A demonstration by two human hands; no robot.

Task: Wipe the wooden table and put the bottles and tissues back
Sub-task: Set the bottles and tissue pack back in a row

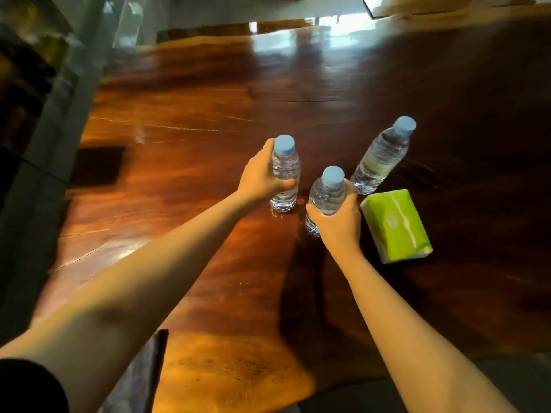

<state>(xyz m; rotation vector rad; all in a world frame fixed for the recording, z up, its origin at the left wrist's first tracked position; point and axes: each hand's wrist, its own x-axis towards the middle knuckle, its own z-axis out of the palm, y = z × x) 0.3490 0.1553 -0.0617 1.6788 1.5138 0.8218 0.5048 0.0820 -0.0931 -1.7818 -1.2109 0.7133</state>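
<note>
Both bare forearms reach forward over the glossy wooden table (185,120), each hand wrapped around a water bottle.

The left hand (262,174) comes in from the lower left with the arm nearly straight. Its fingers curl around the left bottle (285,177) at mid-body from the left side. That bottle stands upright with its base on the table and has a pale blue cap.

Just to the right and nearer, the right hand (338,219) grips the middle bottle (326,195) from behind, thumb on the left side and fingers round the right.

The third bottle (381,158) stands free farther right, untouched; its label is pale with a green mark, too blurred to read.

Beside the right hand lies a green pack of tissues (396,226), flat on the table, with a small white logo that cannot be read.
</note>
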